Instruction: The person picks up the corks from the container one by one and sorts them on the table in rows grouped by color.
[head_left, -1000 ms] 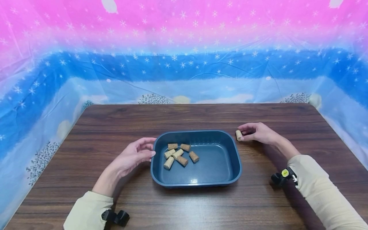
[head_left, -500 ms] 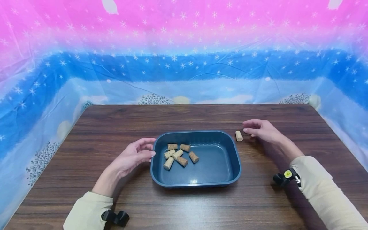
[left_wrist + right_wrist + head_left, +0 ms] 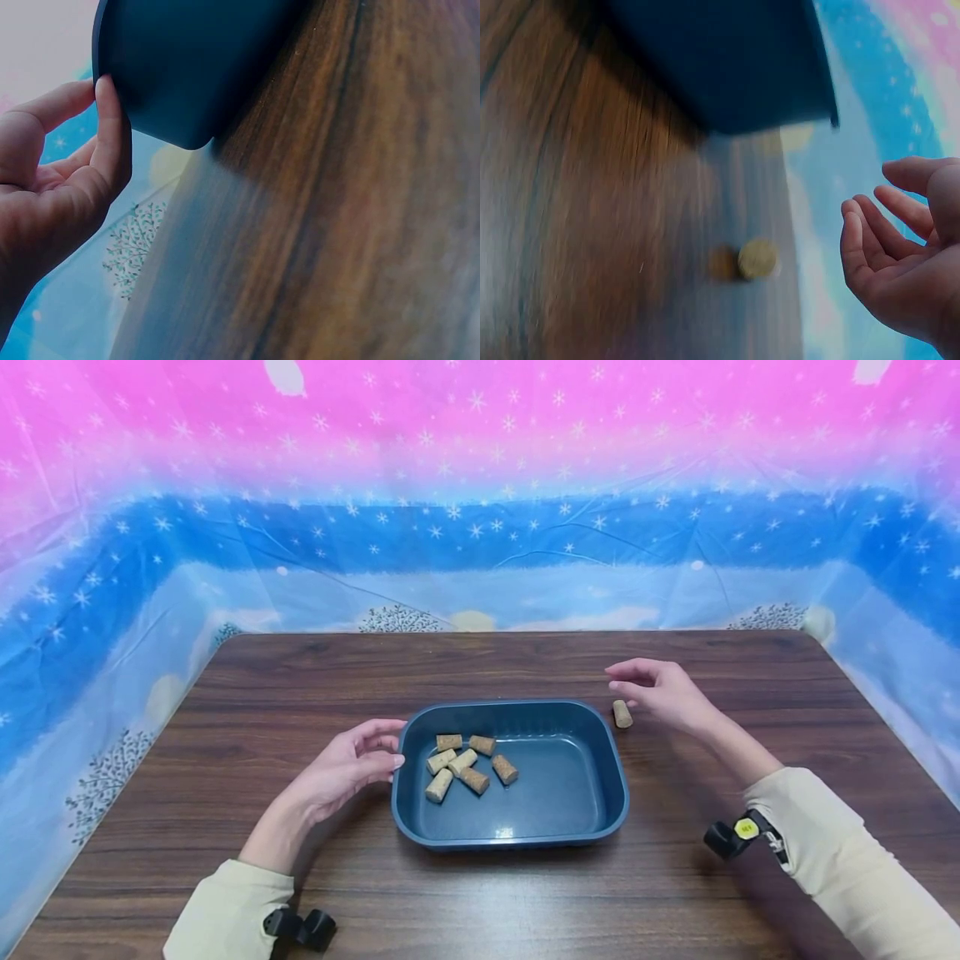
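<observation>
A blue-grey plastic basin (image 3: 510, 843) sits on the table, several wine corks (image 3: 474, 780) lying in its left half. My left hand (image 3: 345, 768) holds the basin's left rim; the left wrist view has the thumb and a finger (image 3: 112, 124) pinching that edge. One more cork (image 3: 622, 714) stands on the table just beyond the basin's right end, and the right wrist view shows its round top. Above and right of this cork hovers my right hand (image 3: 667, 693), its fingers (image 3: 877, 232) loosely bent with nothing between them.
The dark wood-grain table (image 3: 300, 668) extends around the basin on all sides. A pink and blue cloth (image 3: 480, 527) with snowflakes hangs behind and along both sides. Each sleeve carries a black wrist camera (image 3: 300, 928).
My right hand has let go of the cork outside the basin, drawn back right, then come left and farther up over it. The left hand has stayed at the rim.
</observation>
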